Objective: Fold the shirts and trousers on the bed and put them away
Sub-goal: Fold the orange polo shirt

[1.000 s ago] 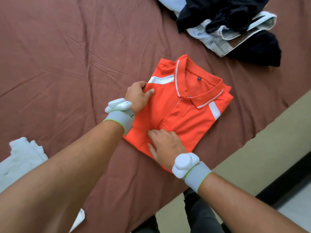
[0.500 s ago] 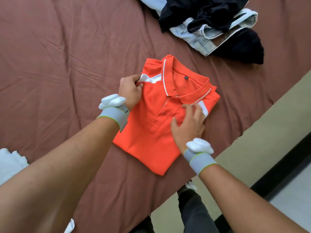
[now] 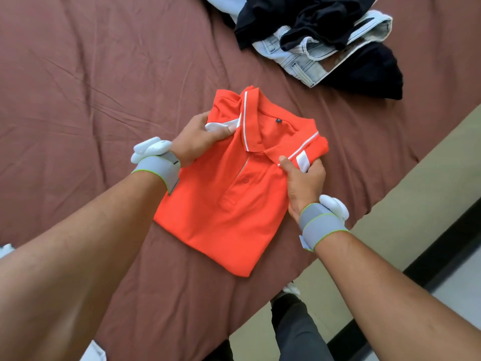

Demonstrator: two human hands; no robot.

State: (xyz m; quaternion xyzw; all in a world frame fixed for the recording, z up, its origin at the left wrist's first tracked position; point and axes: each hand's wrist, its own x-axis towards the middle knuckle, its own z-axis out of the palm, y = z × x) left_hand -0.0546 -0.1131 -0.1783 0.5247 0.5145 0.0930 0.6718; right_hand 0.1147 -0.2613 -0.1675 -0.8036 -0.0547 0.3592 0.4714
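While both forearms reach in from the near edge, each wearing a grey wrist band (image 3: 318, 226), the orange polo shirt (image 3: 221, 212) lies folded into a neat rectangle on the brown bed (image 3: 78, 74), collar up and pointing away. Right hand (image 3: 303, 179) has its grip clenched on the shirt's right shoulder edge, thumb on top by the white stripe. Left hand (image 3: 197, 135) grasps the left shoulder, fingers curled round the white panel there. Step in hand, judging by this: folding done, pickup starting (lower part of the shirt flat on the bed). Next move calls for lifting both sides evenly, or sliding a hand under, so the fold doesn't drop open. Farther back, well apart from the shirt, a heap waits: pale denim trousers (image 3: 320, 57) under black clothes (image 3: 312, 19), not yet folded.
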